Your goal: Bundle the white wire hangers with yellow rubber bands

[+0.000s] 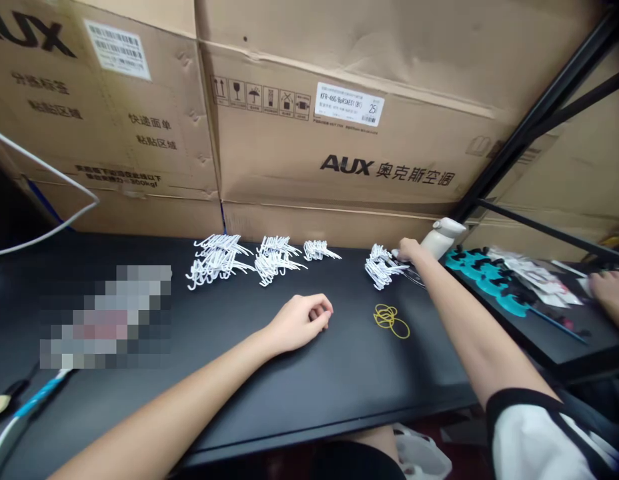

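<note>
My left hand (300, 321) rests on the black table (339, 380), its fingers loosely curled with nothing visible in them. To its right lie several yellow rubber bands (385, 317) in a loose tangle. My right hand (409, 249) reaches to the back of the table, beside a pile of white hooks (382, 267) and a white bottle (442, 238). Its fingers are bent down at a small whitish thing that I cannot make out. More white hooks stand in rows of piles: a large pile (218, 260), a medium pile (276, 260) and a small pile (319, 250).
Large cardboard boxes (289, 153) wall off the back. A phone-like blurred object (109, 320) with a white cable (4, 440) lies at left. On the right, a black frame (544, 123) rises near turquoise pieces (484, 277) and another person's hand (612, 297).
</note>
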### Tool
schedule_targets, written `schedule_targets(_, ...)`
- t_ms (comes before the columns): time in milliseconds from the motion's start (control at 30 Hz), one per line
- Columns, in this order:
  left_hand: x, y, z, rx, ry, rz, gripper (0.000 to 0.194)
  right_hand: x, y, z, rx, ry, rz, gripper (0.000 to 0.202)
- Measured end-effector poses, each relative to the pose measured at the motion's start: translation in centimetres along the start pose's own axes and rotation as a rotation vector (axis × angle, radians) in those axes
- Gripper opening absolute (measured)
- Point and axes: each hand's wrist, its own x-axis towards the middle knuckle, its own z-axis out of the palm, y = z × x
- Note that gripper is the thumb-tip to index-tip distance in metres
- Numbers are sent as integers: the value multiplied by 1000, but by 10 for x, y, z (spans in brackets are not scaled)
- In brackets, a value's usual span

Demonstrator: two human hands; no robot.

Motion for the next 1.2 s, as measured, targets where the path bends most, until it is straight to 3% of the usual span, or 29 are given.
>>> schedule_targets(100,0,0,0,-3,-2,1,14,-4,5,-1,55,53,-58,32)
schedule_targets(267,0,0,0,1,0,-3,15,-28,1,5,199,259,-147,37)
schedule_targets(500,1,1,0,14,6,-2,16,-68,-20,38,344,294,-389,55)
schedule_targets(767,1,1,1,6,7,-7,16,-65,-74,50,467,407,-566,36)
schedule_targets(933,1,-1,-3,14,70,11,16,-71,-82,63,564,540,-571,42)
schedule_targets(1067,8,-1,-22,218,274,61,19,-84,-80,66,656,685,-539,43)
schedule_targets(1200,21,-4,-64,782,416,86,28,-100,-89,59,698,805,-642,36)
